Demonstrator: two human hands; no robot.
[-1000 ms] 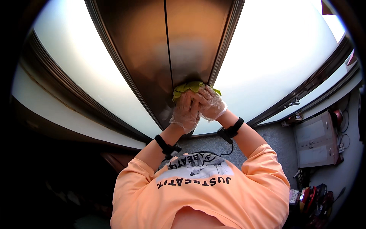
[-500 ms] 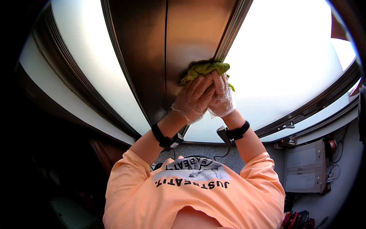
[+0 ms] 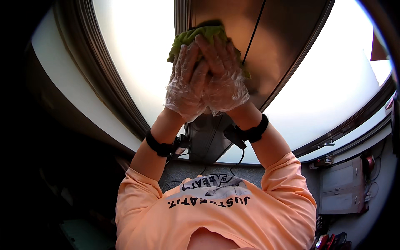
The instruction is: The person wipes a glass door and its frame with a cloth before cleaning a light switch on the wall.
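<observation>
A crumpled green cloth [image 3: 208, 31] is pressed against the left part of a dark brown, glossy door panel [image 3: 275, 46], overlapping its ridged left edge. My left hand [image 3: 183, 83] and my right hand [image 3: 227, 81], both in clear plastic gloves, hold it there side by side. Their fingers point up and reach over the cloth, and the hands overlap in the middle. The palms are turned toward the panel and hidden. Around each wrist is a black strap [image 3: 157, 143] with a small device [image 3: 235, 135] on it.
Bright frosted panes [image 3: 133, 46] flank the brown panel on both sides. Dark ridged framing [image 3: 89, 54] curves along the left. At the lower right stand a pale cabinet [image 3: 339, 183] and some red and black items [image 3: 333, 241] on the floor. A thin cable hangs from the right wrist device.
Both hands and the cloth have moved left and up, from the panel's right edge across to its left edge. The whole view has shifted, so the panel now sits farther right.
</observation>
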